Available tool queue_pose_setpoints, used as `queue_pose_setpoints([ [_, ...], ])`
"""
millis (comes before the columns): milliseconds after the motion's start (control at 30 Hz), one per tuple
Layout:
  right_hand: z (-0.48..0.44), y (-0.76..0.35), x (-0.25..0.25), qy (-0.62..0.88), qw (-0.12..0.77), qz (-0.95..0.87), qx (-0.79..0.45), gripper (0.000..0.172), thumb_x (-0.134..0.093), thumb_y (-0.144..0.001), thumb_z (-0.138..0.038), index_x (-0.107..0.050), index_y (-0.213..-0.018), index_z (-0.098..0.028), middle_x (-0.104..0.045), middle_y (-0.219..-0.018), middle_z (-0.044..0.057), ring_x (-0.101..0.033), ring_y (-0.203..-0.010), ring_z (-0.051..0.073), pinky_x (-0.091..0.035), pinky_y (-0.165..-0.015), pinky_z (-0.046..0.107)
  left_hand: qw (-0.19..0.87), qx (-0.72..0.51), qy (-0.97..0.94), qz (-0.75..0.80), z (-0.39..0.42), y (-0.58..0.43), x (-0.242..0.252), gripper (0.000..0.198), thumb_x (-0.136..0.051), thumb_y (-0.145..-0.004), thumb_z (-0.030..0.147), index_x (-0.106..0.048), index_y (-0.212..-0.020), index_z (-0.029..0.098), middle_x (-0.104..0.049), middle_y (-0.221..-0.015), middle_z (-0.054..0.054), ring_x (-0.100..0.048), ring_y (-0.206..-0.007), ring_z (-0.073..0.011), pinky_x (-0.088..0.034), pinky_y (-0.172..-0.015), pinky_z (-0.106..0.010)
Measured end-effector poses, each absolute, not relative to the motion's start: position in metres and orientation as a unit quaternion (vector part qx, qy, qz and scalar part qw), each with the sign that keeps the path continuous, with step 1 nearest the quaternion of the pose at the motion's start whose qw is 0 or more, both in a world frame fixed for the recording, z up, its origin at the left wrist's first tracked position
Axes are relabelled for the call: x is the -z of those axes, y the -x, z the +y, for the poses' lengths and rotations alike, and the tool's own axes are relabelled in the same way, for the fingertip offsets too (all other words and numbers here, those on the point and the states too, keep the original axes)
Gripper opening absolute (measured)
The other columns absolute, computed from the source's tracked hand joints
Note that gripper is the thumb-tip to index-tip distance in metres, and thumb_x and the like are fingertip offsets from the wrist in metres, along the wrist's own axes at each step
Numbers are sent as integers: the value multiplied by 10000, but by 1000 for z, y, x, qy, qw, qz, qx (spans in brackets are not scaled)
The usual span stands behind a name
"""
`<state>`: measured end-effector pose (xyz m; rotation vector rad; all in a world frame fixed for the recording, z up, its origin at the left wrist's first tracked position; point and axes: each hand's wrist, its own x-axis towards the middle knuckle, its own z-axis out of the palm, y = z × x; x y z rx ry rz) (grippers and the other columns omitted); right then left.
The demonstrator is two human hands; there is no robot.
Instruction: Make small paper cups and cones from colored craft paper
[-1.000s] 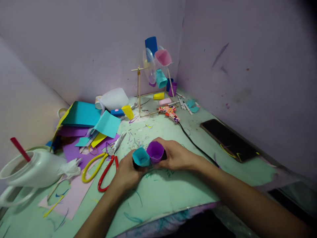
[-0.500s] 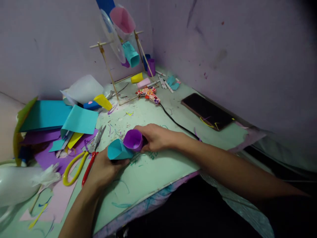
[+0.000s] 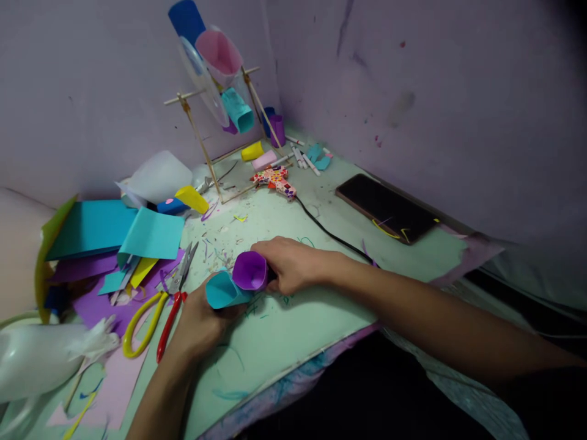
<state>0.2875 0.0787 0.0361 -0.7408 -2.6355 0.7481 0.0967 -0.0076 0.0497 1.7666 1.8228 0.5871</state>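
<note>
My left hand (image 3: 204,324) is closed around a small turquoise paper cup (image 3: 224,292), its opening facing up toward me. A similar purple paper cup (image 3: 250,272) is held from its right side by my right hand (image 3: 293,266), with fingers curled round it. The two cups stand side by side, their walls touching or nearly so; the lower parts are hidden. Left of my left hand lies a pair of scissors (image 3: 172,287) with one yellow and one red handle, blades parted. Beyond my right hand rests a flower-patterned glue gun (image 3: 277,181) with a black cord.
A stick frame (image 3: 199,137) carries a clear wheel with coloured paper cups, including a pink one (image 3: 220,55). Turquoise paper (image 3: 153,235) and other scraps pile up at left, near a white plastic bag (image 3: 41,357). A phone (image 3: 387,205) lies at right, with several markers (image 3: 300,157) behind.
The view has tilted slightly, so the table sits a little lower. Both hands keep their cups together; the purple cup's opening is turned a bit more toward me.
</note>
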Motion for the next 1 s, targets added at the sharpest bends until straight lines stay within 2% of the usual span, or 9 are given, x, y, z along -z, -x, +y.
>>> queue_pose_setpoints([
  [333, 73, -282, -35, 269, 150, -922, -233, 282, -638, -632, -245, -534, -883, -166, -669, -880, 82, -629, -772, 240, -445, -658, 328, 297, -219, -636, 678, -8, -94, -46, 248, -665, -684, 296, -636, -912, 204, -709, -858, -18, -643, -752, -224, -514, -654, -318],
  [633, 71, -280, -35, 283, 157, -915, -241, 319, -647, -608, -232, -547, -898, -148, -664, -897, 94, -622, -739, 238, -440, -655, 344, 273, -255, -597, 710, -10, -116, -56, 303, -646, -679, 374, -625, -934, 211, -709, -929, -35, -641, -838, -263, -513, -761, -368],
  [833, 73, -281, -30, 281, 170, -913, -244, 289, -645, -645, -257, -542, -898, -162, -666, -899, 83, -620, -769, 230, -434, -669, 328, 290, -215, -625, 692, -9, -101, -51, 267, -661, -689, 314, -626, -927, 199, -710, -894, -29, -648, -762, -234, -520, -678, -333],
  [1000, 79, -286, -32, 250, 139, -913, -292, 399, -726, -626, -306, -561, -962, -165, -643, -949, 83, -603, -879, 257, -448, -726, 327, 287, -190, -638, 689, -10, -93, -48, 179, -641, -702, 298, -630, -844, 190, -701, -829, -30, -637, -744, -226, -515, -669, -326],
])
